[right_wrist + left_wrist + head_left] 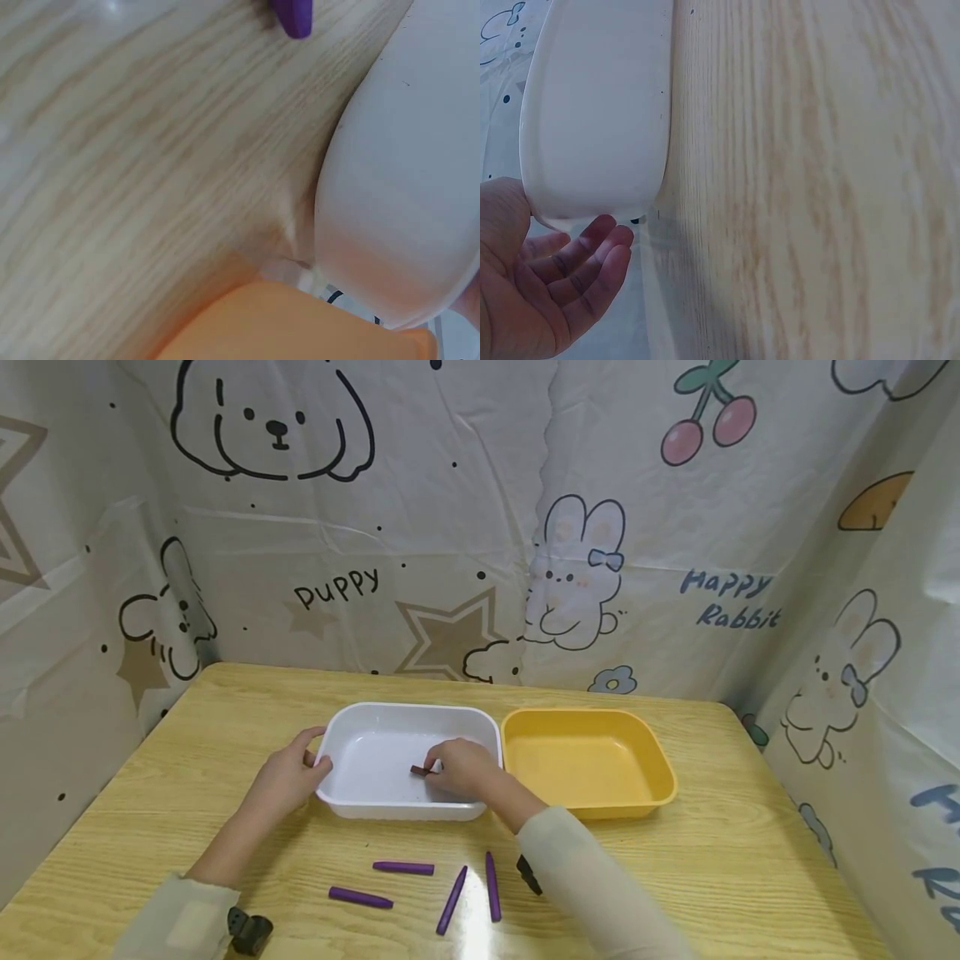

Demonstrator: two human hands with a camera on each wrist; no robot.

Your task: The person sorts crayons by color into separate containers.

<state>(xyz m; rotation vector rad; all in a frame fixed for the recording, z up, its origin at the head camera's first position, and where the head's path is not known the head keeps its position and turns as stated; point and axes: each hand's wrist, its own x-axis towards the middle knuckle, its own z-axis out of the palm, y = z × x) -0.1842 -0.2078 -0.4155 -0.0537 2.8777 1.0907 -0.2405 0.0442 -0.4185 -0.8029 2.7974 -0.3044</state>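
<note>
A white plastic tray (408,811) stands on the table, its left end held by my left hand (288,777). In the left wrist view that hand (547,277) has its thumb at the rim and its fingers curled by the outer wall of the tray (596,112). Inside the tray, my right hand (463,768) pinches a small brown crayon (418,770) low over the bottom. Most of the crayon is hidden by the fingers. In the right wrist view only a bit of the right hand (471,304) shows behind the tray wall (397,172).
A yellow tray (588,812) sits right beside the white one. Several purple crayons (361,897) lie scattered on the wooden table (742,860) in front of the trays. A printed cloth (450,518) hangs behind the table and along its sides.
</note>
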